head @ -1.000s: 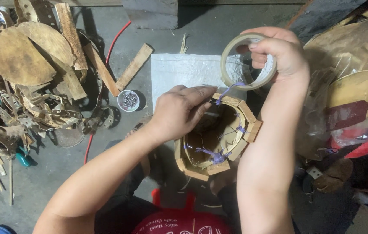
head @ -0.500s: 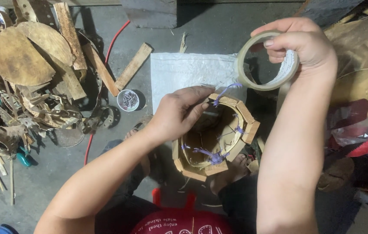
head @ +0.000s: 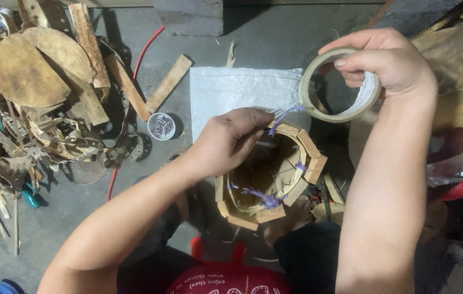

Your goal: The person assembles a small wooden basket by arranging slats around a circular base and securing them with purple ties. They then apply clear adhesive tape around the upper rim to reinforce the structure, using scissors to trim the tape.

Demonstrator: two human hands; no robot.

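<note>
Floor: grey concrete [head: 275, 49], wood scraps [head: 40, 98] heaped left, white sack [head: 231, 90].
Left hand [head: 231, 142]: pinching wooden ring [head: 275, 179] rim.
Right hand [head: 389, 62]: gripping tape roll [head: 340, 87].
Nearby: nail tin [head: 161, 126].

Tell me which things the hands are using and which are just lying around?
In use:
- left hand on the wooden ring frame
- right hand holding the tape roll
- purple string on the frame

Lying about:
- round wooden discs
- wooden strip
- small tin of nails
- white sack
- red cable
</note>
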